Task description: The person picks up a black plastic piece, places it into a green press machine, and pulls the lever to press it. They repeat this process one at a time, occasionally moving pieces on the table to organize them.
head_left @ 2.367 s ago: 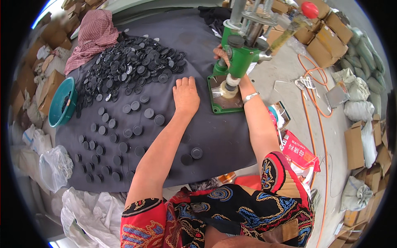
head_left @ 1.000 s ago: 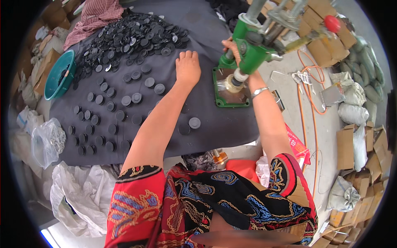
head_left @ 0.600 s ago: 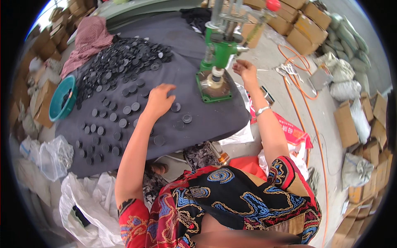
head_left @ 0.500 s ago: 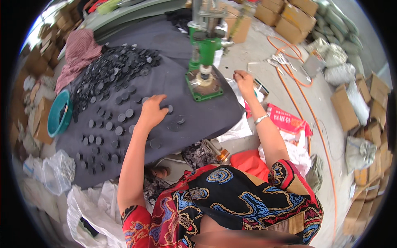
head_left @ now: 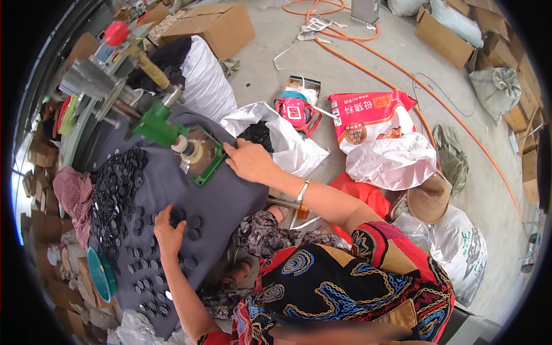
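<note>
My left hand [head_left: 168, 236] is low over the dark cloth-covered table, thumb and forefinger on either side of a black round disc [head_left: 177, 216]. Two more black discs [head_left: 196, 222] lie just to the right of it. My right hand [head_left: 251, 163], with a silver bracelet at the wrist, is at the edge of the green base plate [head_left: 216, 164] of a hand press [head_left: 158, 125]. Its thumb and forefinger are apart, and nothing shows between them. The press has a pale round fitting [head_left: 190, 150] over its plate and a red ball knob [head_left: 115, 33].
A heap of black discs [head_left: 118, 192] covers the table's far left, with loose ones in front. A teal basin [head_left: 101, 276] sits at the left edge. Right of the press stands an open white sack [head_left: 299, 150] with black pieces inside. An orange hose [head_left: 397, 63] crosses the floor.
My view has turned to the right. My right hand has come from beyond the table's right side to the press base. My left hand's thumb and forefinger have closed around a disc.
</note>
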A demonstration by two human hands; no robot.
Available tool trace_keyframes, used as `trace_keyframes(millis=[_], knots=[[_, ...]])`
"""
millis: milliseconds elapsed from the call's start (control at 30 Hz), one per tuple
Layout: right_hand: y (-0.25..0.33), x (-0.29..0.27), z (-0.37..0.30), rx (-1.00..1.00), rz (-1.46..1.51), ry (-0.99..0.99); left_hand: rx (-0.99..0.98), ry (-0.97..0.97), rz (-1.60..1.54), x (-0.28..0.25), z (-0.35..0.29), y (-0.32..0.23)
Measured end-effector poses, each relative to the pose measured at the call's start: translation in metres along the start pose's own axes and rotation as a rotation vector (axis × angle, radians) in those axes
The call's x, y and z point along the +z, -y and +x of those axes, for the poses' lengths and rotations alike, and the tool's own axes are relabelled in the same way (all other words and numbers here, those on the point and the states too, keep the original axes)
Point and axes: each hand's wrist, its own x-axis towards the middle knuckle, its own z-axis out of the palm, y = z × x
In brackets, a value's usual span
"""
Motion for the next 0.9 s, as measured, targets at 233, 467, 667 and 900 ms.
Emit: trace_keyframes(millis=[233, 467, 667, 900], knots=[[-0.007, -0.002, 0.003, -0.055, 0.018, -0.021, -0.062, 0.007, -0.010, 0.003, 0.008, -0.008], [0.007, 0.005, 0.008, -0.031, 0.028, 0.056, -0.074, -0.076, 0.005, 0.005, -0.004, 0.013], [-0.008, 0.020, 0.004, -0.194, -0.066, 0.008, -0.173, -0.127, -0.016, 0.004, 0.014, 0.010], [-0.003, 0.013, 0.007, -0.159, 0.002, 0.049, -0.205, -0.285, -0.271, 0.011, 0.054, -0.019]])
